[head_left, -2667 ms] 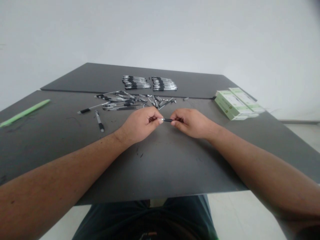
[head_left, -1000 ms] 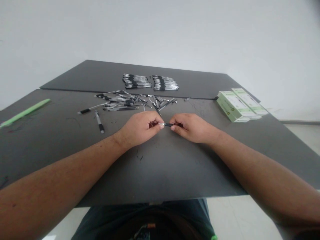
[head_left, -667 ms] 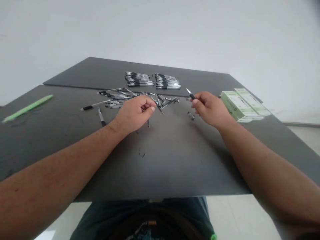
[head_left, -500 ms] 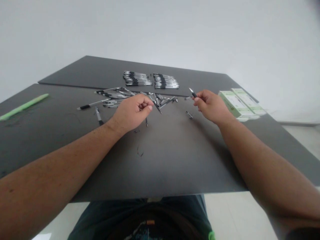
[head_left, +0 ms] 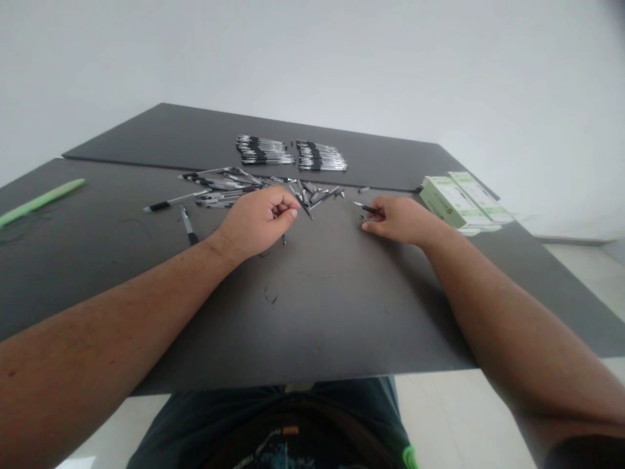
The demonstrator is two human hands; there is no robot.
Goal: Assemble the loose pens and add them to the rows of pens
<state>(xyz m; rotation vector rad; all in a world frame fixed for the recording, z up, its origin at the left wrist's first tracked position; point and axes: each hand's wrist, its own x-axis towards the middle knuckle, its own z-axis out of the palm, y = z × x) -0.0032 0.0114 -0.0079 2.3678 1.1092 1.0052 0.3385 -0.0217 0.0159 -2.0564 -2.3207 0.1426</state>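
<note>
My left hand (head_left: 261, 218) is closed in a pinch beside the pile of loose pens (head_left: 222, 189); whatever its fingertips hold is hidden. Just past them, a slim dark pen part (head_left: 305, 208) slants across the table at the pile's edge. My right hand (head_left: 398, 218) is closed on a black-gripped pen (head_left: 370, 209), its pale pointed tip facing left. The thumb and a fingertip reach down at a small dark pen cap (head_left: 364, 219) on the table, mostly covered by them. Small caps and pen parts (head_left: 317, 193) lie between both hands.
Two neat rows of pens, a left row (head_left: 263, 151) and a right row (head_left: 322, 156), lie on the far table. Green-and-white boxes (head_left: 446, 202) stand at right. A long green stick (head_left: 41, 202) lies far left. A single pen (head_left: 187, 225) lies beside my left forearm.
My right hand has come down and slightly left with the pen, its thumb and fingertip now at the small cap on the table. My left hand has barely moved. The view shifted slightly.
</note>
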